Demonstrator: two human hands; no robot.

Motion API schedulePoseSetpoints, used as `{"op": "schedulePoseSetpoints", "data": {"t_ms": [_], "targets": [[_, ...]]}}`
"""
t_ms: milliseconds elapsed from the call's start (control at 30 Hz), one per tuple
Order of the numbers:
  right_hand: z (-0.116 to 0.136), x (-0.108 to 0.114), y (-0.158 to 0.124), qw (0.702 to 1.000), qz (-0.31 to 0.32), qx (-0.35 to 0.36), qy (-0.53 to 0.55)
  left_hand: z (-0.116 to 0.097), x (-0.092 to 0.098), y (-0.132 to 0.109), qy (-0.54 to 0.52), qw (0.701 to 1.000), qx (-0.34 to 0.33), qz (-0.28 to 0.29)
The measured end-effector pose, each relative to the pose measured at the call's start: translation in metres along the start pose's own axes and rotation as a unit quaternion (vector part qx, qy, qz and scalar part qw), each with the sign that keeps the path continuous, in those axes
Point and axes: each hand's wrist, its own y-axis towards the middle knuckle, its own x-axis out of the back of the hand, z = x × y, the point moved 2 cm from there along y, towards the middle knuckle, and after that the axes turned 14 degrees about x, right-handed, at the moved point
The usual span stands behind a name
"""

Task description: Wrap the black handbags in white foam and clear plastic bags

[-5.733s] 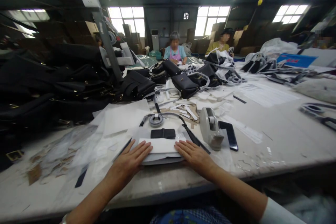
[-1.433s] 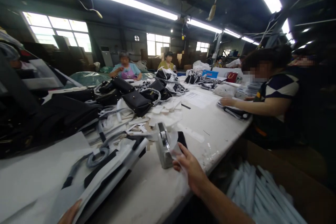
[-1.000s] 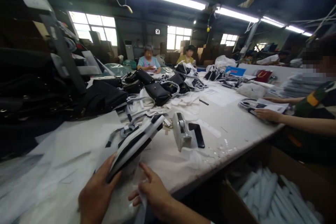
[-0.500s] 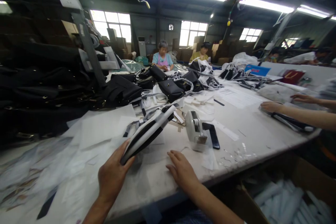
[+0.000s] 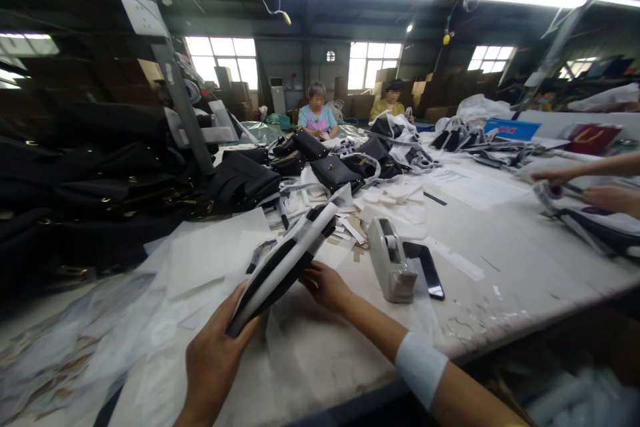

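My left hand (image 5: pixel 220 347) is closed around the near end of a slim black handbag (image 5: pixel 287 270), seen edge-on with a pale strip of wrapping along it. The bag is tilted, its far end raised over the table. My right hand (image 5: pixel 327 288) is at the bag's right side, fingers curled against it and the tips partly hidden. A white band (image 5: pixel 421 365) circles my right forearm. To the right of that hand stands a tape dispenser (image 5: pixel 393 260), with a dark phone (image 5: pixel 424 270) beside it.
Black handbags (image 5: pixel 335 173) with wrapped handles are heaped behind, and a dark pile (image 5: pixel 100 193) fills the left. White sheets (image 5: pixel 215 250) and clear plastic (image 5: pixel 75 327) cover the table's left. A co-worker's hands (image 5: pixel 555 177) handle a bag at right. Two people sit across the table.
My right hand has moved left and forward, from beside the bag to its right side. My left hand keeps its hold. The co-worker's hands at right have shifted with the bag there.
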Motion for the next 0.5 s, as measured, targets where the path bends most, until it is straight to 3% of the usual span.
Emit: {"op": "schedulePoseSetpoints", "data": {"t_ms": [167, 333, 500], "targets": [[0.016, -0.01, -0.023, 0.997, 0.006, -0.064, -0.031, 0.003, 0.0, 0.003, 0.0, 1.0, 0.0, 0.005], [-0.002, -0.019, -0.007, 0.993, 0.031, -0.105, -0.034, 0.0, 0.001, 0.003, -0.012, 1.0, -0.005, 0.011], [-0.016, -0.022, 0.008, 0.997, 0.028, -0.078, 0.004, -0.001, 0.001, 0.004, -0.004, 1.0, 0.011, 0.01]]}}
